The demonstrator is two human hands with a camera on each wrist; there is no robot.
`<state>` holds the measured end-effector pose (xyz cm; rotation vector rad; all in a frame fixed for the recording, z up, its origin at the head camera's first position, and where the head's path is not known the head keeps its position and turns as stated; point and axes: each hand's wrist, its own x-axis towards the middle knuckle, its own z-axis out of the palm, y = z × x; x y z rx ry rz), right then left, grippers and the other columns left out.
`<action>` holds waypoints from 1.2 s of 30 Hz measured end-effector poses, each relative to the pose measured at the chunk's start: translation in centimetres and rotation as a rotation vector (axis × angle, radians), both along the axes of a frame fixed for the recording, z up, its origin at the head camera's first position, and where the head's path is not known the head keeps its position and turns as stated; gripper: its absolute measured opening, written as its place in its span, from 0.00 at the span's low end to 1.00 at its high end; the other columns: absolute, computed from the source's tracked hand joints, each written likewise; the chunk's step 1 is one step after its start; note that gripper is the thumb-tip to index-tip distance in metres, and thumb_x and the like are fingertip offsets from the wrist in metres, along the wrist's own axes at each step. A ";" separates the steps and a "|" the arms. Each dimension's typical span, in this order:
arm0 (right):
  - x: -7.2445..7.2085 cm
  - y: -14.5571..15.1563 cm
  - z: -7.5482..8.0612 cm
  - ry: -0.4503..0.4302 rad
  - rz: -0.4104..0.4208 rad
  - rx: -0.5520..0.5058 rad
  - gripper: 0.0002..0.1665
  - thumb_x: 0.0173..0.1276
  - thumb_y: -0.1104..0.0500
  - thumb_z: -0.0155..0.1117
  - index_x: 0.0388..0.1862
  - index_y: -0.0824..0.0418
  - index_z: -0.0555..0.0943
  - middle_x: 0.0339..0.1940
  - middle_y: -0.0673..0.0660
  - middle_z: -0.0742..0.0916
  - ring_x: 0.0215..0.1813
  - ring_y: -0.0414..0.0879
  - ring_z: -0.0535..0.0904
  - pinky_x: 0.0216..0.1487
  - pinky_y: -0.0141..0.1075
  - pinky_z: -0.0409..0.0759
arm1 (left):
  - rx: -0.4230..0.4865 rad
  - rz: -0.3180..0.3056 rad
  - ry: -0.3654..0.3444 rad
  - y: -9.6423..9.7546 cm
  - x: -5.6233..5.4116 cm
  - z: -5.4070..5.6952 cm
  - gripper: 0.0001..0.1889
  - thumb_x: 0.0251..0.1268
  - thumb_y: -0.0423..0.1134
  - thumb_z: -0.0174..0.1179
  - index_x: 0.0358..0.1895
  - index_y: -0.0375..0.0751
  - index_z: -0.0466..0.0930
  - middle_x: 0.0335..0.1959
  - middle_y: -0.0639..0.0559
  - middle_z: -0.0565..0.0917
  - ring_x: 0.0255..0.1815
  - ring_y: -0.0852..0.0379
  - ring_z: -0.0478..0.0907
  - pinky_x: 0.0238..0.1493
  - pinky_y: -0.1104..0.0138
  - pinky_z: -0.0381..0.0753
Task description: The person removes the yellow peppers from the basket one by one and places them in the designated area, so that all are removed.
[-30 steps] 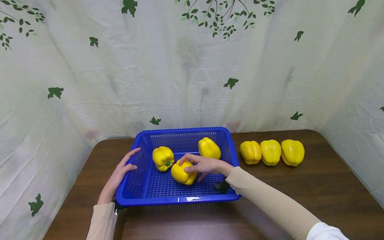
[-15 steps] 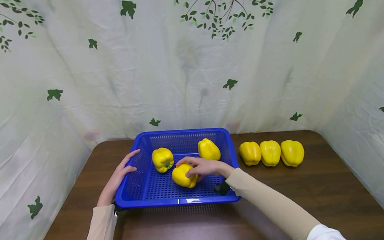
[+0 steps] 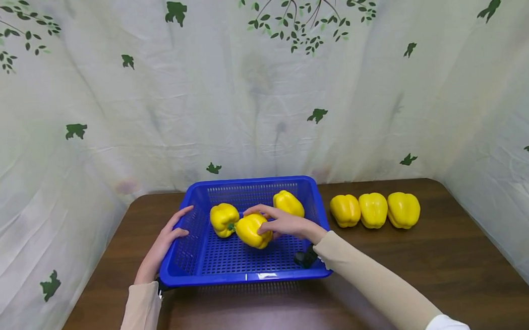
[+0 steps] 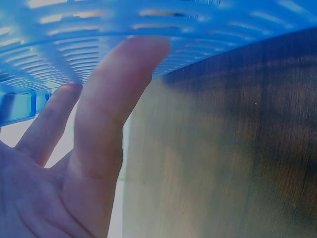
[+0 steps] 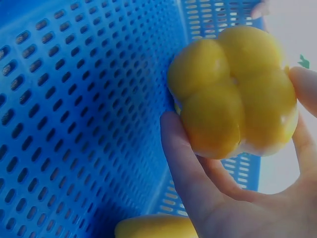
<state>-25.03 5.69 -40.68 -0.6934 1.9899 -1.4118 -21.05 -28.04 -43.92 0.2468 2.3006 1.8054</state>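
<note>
My right hand [image 3: 291, 223] grips a yellow bell pepper [image 3: 251, 231] inside a blue perforated plastic basket [image 3: 244, 277]. In the right wrist view, thumb and fingers clasp the sides of this pepper [image 5: 233, 89], whose lobed end faces the camera. Just left of it, a second yellow bell pepper [image 3: 223, 219] shows its green stem. A third bell pepper [image 3: 288, 204] sits in the basket's back right part, partly behind my right hand. My left hand [image 3: 162, 242] rests with extended fingers against the basket's left side. The left wrist view has its fingers touching the slotted outer wall [image 4: 198, 25].
Three more yellow bell peppers stand in a row right of the basket: a near one [image 3: 345, 210], a middle one [image 3: 374, 210] and an outer one [image 3: 403, 210]. Under everything is a brown wooden table [image 3: 438, 255]. A leaf-patterned curtain [image 3: 250, 85] hangs behind it.
My right hand has closed around the front bell pepper and lifted it slightly, tilting it toward the one on its left. The left hand and the basket have stayed in place.
</note>
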 end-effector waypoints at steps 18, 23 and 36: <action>0.0 1.8 1.1 -0.045 -0.079 -0.098 0.32 0.63 0.60 0.62 0.67 0.47 0.68 0.57 0.61 0.71 0.52 0.53 0.72 0.52 0.51 0.75 | 0.000 -0.008 -0.002 0.1 0.0 -0.1 0.30 0.72 0.38 0.42 0.76 0.57 0.48 0.76 0.41 0.43 0.67 0.29 0.53 0.55 0.40 0.68; 0.2 2.5 1.5 -0.022 -0.094 -0.114 0.31 0.64 0.60 0.62 0.67 0.49 0.68 0.59 0.62 0.70 0.52 0.54 0.73 0.53 0.54 0.74 | 0.024 -0.014 -0.007 0.1 -0.1 -0.1 0.30 0.72 0.37 0.42 0.76 0.55 0.49 0.75 0.40 0.45 0.64 0.30 0.56 0.52 0.48 0.71; 0.7 4.5 2.5 0.014 -0.161 -0.145 0.30 0.65 0.61 0.62 0.66 0.49 0.70 0.63 0.58 0.70 0.58 0.55 0.69 0.49 0.46 0.78 | 0.026 -0.008 -0.018 0.0 -0.1 0.1 0.30 0.72 0.38 0.42 0.76 0.57 0.49 0.75 0.40 0.45 0.63 0.30 0.57 0.51 0.50 0.72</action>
